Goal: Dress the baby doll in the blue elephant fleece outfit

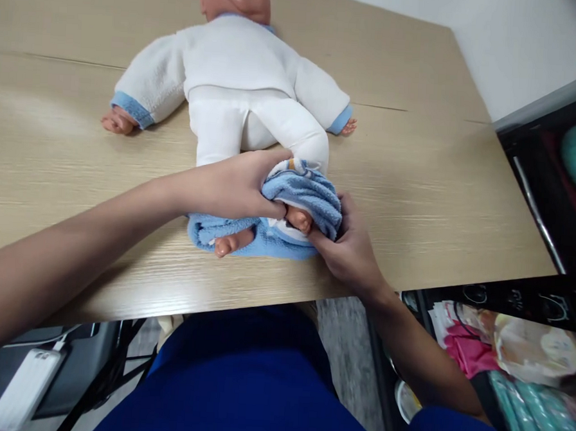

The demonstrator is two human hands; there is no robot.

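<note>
Bunching blue cloth (pixel 313 192) around 1 foot (pixel 299 220) of the doll (pixel 242 62) lying on the table (pixel 433 204), the left hand (pixel 244 182) and right hand (pixel 352 248) in the head view are gripping it, half closed. The next move is probably needing slow, even pulling.

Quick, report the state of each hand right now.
Left hand: closed, holding the blue fabric bunched around one doll foot.
Right hand: closed, holding the other side of that blue fabric.
</note>
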